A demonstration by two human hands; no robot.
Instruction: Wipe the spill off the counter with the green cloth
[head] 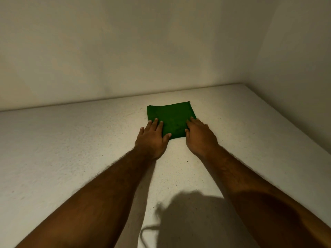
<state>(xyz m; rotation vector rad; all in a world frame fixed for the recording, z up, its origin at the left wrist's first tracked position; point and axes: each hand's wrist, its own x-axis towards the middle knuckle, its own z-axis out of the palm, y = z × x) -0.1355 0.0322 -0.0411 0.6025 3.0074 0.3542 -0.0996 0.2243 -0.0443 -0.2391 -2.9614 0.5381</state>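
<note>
Two bare forearms of yours reach out over the speckled white counter (71,149). Left hand (152,138): flat, fingers spread, pressing the near left edge of the green cloth (172,120). Right hand (199,136): flat, resting on its near right edge. Cloth: folded square, lying toward the far wall (125,51).

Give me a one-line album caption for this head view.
Both hands, left and right, press a flat green cloth on the pale counter.
</note>
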